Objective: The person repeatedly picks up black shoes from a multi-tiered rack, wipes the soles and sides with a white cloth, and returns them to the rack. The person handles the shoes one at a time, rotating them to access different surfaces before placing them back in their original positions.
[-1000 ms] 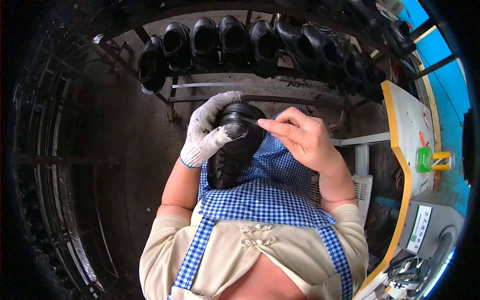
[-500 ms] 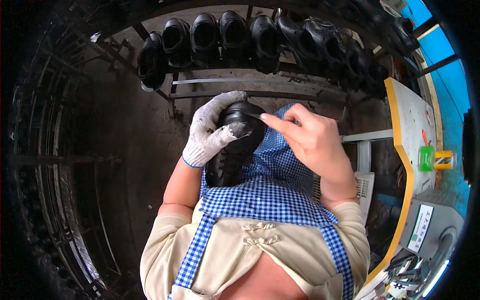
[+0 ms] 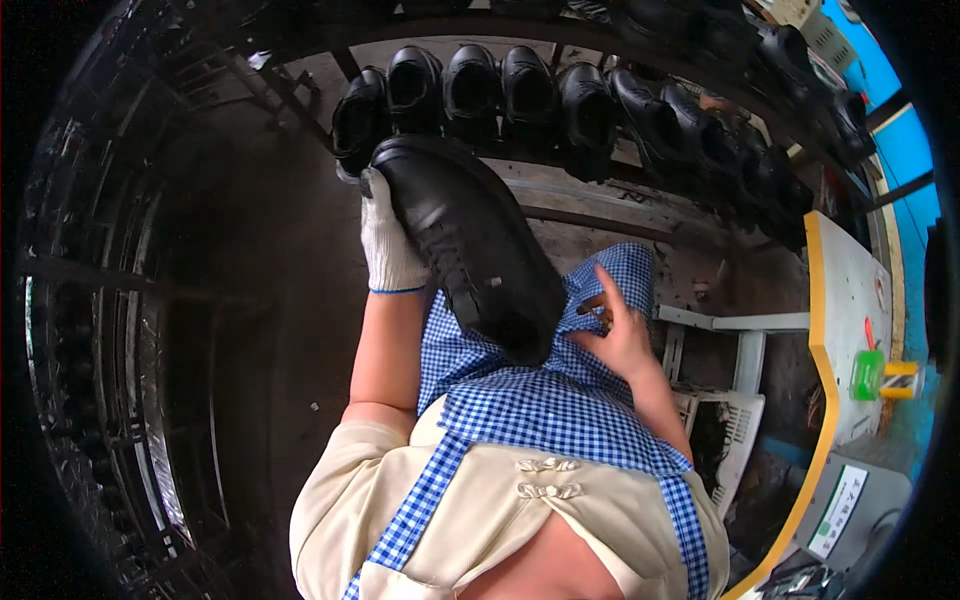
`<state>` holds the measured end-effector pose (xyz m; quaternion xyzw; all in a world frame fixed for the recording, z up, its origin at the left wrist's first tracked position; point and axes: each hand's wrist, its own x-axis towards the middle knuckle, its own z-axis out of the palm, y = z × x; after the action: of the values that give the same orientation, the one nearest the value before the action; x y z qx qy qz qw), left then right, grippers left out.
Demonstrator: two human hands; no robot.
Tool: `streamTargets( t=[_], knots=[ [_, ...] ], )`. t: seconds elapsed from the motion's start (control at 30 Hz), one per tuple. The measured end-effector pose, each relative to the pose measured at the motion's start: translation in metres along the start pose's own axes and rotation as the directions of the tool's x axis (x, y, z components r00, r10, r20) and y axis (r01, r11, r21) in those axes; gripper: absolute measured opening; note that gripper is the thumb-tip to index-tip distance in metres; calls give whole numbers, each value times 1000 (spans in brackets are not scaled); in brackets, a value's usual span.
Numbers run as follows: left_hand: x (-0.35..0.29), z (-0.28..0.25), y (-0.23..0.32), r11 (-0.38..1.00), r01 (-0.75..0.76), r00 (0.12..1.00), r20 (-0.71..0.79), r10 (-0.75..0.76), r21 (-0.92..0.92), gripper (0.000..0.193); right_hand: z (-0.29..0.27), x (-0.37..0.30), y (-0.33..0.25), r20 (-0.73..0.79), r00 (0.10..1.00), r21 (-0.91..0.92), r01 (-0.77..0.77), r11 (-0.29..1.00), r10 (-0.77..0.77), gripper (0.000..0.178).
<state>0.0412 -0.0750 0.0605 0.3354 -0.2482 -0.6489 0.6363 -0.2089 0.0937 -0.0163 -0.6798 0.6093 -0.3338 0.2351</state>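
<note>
A black lace-up shoe point(image 3: 485, 235) is held up over my lap, its toe pointing up and to the left. My left hand point(image 3: 388, 245), in a white knit glove, is closed on it near the toe; most of its fingers are hidden behind the shoe. My bare right hand point(image 3: 625, 338) is low over the blue checked apron point(image 3: 560, 395), just right of the shoe's heel and apart from it. Its index finger is stretched out, while the other fingers curl around something small and dark that I cannot make out.
A rack with a row of black shoes point(image 3: 528, 90) stands ahead. Dark metal racks point(image 3: 110, 330) line the left. At right is a yellow-edged table point(image 3: 850, 270) with a green container point(image 3: 866, 375) and a grey machine point(image 3: 850, 510). Below it sits a white plastic crate point(image 3: 735, 440).
My left hand has raised the shoe and turned it, so its upper and laces now show. My right hand has come away from the toe and dropped toward my lap.
</note>
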Motion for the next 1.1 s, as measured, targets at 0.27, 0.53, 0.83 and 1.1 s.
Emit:
streamTargets(
  t=[0.27,0.53,0.83,1.1],
  knots=[
    [4,1,-12,966,121,992,57,-111,-227,60,18,-4,-6,-137,941,-43,306,951,-309,103],
    [15,-25,-18,999,14,976,216,-4,-46,36,-9,2,-10,-68,997,683,16,731,42,85],
    [20,-40,-38,929,-86,978,206,10,361,36,-17,-2,3,29,960,918,-135,372,277,61],
    [19,-37,-38,971,168,973,131,-191,172,32,-17,-2,15,47,940,880,-199,432,339,55]
  ],
)
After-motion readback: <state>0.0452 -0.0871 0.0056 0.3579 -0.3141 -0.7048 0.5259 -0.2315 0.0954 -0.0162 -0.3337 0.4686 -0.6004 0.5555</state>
